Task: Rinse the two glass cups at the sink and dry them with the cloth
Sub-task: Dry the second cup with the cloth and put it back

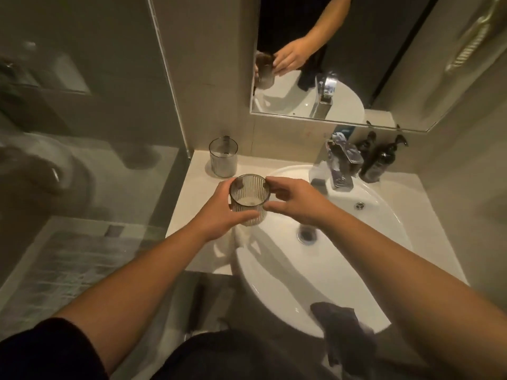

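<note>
**Both hands on one ribbed glass cup at the sink's left edge**

Left hand (219, 212) wraps the ribbed, smoky glass cup (248, 200) from the left, at frame centre, upright over the white oval sink (343, 259) rim. Right hand (296, 200) pinches the cup's right side with thumb and fingertips. Behind it, a second clear glass cup (223, 161) stands on the pale counter (197, 187). At lower right, a dark grey cloth (340, 327) drapes over the sink's near rim.
</note>
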`<state>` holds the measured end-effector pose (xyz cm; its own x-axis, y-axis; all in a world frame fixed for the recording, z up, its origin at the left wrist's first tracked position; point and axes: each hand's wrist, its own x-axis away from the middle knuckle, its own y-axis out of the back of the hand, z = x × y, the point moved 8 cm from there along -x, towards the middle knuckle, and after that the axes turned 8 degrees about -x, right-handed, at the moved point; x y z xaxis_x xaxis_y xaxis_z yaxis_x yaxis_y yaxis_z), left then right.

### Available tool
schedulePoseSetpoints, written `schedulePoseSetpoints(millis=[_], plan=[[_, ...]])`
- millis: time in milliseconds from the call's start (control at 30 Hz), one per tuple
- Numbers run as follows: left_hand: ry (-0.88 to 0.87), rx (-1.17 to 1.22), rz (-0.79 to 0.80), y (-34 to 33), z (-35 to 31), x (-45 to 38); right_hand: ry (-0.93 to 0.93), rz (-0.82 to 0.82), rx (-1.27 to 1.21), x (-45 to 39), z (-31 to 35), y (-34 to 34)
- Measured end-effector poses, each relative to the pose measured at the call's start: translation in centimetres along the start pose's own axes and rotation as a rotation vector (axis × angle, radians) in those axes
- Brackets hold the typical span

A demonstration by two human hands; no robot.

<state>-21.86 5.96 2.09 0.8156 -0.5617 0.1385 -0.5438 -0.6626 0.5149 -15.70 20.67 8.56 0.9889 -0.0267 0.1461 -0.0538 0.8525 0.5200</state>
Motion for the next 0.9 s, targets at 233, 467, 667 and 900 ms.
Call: schedulePoseSetpoints(millis=[233, 467, 667, 900], plan=[[-0.004, -0.02, -0.078, -6.3, -2.5, 5.5, -0.149, -0.105, 0.3, 14.0, -6.6, 5.1], [0.047, 0.002, -0.134, -11.5, -4.3, 11.6, -0.25, 0.06, 0.526, 23.4, -11.0, -0.9], [0.062, -0.007, -0.163, -11.8, -6.2, 15.8, -0.089, 0.099, 0.73, 24.5, -12.4, -4.7], [0.088, -0.053, -0.152, -10.8, -5.8, 17.7, -0.019, 0.186, 0.649, 24.2, -15.2, -4.3]])
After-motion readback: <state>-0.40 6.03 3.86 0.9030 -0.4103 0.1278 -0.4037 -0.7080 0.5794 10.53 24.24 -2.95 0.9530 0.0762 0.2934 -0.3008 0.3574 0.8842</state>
